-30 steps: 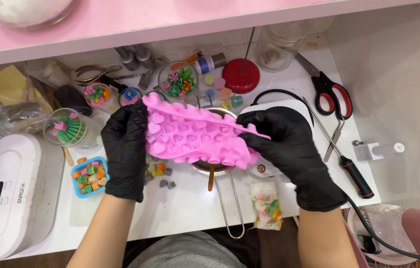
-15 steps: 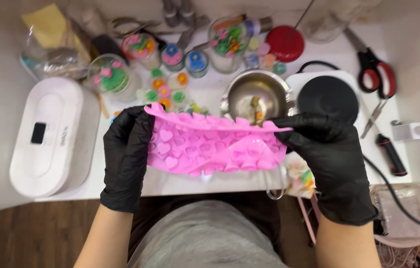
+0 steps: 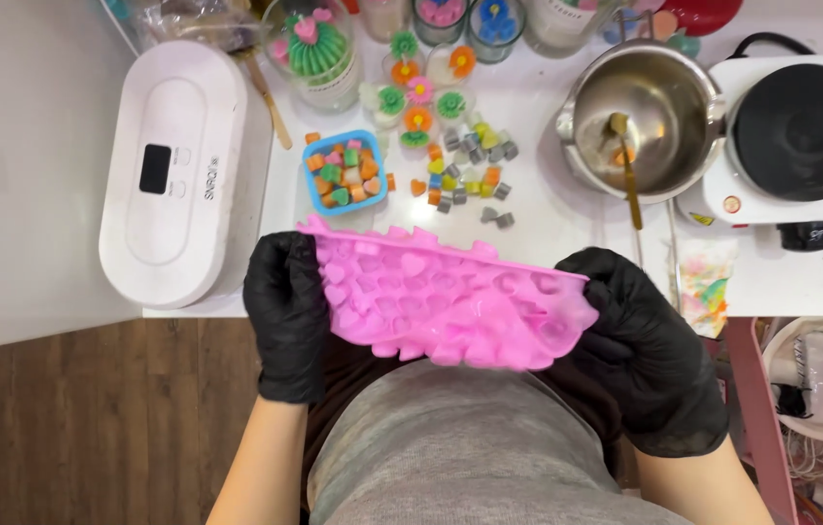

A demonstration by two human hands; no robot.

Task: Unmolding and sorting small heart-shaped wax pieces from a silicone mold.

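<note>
Pink silicone mould (image 3: pixel 450 301), dotted with small heart-shaped hollows, is held between both gloved hands just in front of the table edge (image 3: pixel 188 313), above the person's grey lap. It sags a little along its lower side. The left hand (image 3: pixel 285 311) in a black glove grips the mould's left end, fingers curled closed around the rim. The right hand (image 3: pixel 640 340), also in a black glove, pinches the right end, thumb on top and fingers wrapped underneath (those fingers are mostly hidden by the mould).

On the white table beyond the mould sits a small blue tray (image 3: pixel 344 171) full of coloured wax pieces, with more loose wax pieces (image 3: pixel 470 175) scattered just beside it to the right. Further right stands a steel pot (image 3: pixel 643 117) with a spoon (image 3: pixel 625 160) resting in it, touching a white hot plate (image 3: pixel 800 131) with a black round top. A white oval machine (image 3: pixel 173 165) with a small dark screen lies on the left part of the table. Flower-shaped candles (image 3: pixel 419 92) stand behind the tray, near a green cactus candle (image 3: pixel 317 49) in a glass.
</note>
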